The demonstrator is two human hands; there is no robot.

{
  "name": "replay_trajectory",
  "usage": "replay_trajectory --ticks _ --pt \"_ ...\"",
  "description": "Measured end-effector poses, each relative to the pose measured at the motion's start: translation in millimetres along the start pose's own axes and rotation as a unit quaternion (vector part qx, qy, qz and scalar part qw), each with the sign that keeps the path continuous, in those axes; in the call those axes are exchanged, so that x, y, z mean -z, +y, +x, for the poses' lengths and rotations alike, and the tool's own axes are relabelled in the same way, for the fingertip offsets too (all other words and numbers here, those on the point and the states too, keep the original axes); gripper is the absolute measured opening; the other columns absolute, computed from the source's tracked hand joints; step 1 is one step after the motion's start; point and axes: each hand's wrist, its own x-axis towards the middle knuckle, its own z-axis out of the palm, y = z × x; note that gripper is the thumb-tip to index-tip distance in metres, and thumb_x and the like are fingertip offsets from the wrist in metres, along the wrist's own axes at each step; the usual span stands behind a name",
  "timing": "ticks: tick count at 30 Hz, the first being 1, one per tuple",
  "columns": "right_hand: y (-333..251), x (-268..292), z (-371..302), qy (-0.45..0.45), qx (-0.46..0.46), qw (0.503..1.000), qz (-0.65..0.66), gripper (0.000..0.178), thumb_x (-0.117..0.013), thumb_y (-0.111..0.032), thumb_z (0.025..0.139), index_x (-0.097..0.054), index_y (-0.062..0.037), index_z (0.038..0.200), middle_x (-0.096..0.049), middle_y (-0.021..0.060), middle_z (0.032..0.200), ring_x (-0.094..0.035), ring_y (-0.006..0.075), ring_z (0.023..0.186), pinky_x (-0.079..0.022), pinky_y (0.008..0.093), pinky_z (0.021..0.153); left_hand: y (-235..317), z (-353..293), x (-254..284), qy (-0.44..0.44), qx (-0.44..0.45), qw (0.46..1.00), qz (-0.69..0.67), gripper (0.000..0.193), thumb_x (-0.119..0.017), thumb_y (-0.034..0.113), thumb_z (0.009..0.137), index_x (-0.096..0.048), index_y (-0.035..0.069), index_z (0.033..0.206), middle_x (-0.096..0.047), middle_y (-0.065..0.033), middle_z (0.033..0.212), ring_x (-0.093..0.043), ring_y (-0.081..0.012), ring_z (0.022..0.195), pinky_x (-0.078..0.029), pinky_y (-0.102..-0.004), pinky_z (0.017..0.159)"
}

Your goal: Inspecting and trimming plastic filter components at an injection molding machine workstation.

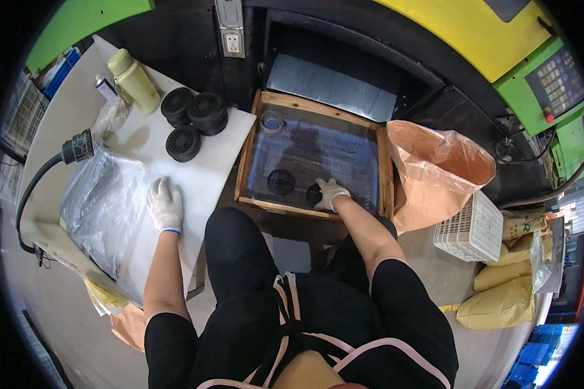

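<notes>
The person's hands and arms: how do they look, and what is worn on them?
Both the left hand and the right hand wear white knitted work gloves; the left one has a blue cuff edge. The forearms are bare, with short black sleeves above the elbows.

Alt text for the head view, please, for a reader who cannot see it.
A seated person's gloved right hand rests on a black round part in a wooden-framed tray, near a second part. The gloved left hand lies flat on a white table beside a clear plastic bag.
</notes>
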Motion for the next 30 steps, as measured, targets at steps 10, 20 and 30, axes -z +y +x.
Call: replay_trajectory --ticks 10,20,30 --pt "0.6 22.1 16.4 -0.07 0.058 0.991 -0.099 0.111 -0.087 -0.037 0.07 -0.021 -0.02 0.158 -0.027 0.0197 0.158 -0.042 0.0394 0.138 -0.043 0.0464 0.111 9.4 3.5 0.4 -0.012 0.003 1.0 -0.009 0.042 -0.063 0.032 0.09 -0.063 0.012 0.127 -0.057 -0.0146 0.135 -0.049 -0.033 0.128 -0.035 -0.0459 0.11" --pt "8.6 26.5 54.3 -0.11 0.061 0.983 -0.134 0.103 -0.088 -0.038 0.071 -0.03 -0.0136 0.153 -0.027 0.0177 0.156 -0.041 0.0393 0.138 -0.043 0.048 0.11 11.6 5.8 -5.1 -0.006 -0.01 1.0 -0.022 0.042 -0.063 0.032 0.09 -0.063 0.011 0.126 -0.057 -0.0146 0.134 -0.049 -0.0332 0.129 -0.035 -0.0467 0.11" --pt "4.1 26.9 24.3 -0.071 0.079 0.99 -0.092 0.104 -0.088 -0.038 0.07 -0.03 -0.0174 0.153 -0.028 0.0183 0.154 -0.042 0.0395 0.137 -0.044 0.0485 0.108 9.3 4.7 -0.9 0.004 -0.016 1.0 -0.016 0.041 -0.064 0.031 0.089 -0.064 0.011 0.125 -0.058 -0.0151 0.133 -0.05 -0.0337 0.128 -0.035 -0.0468 0.11"
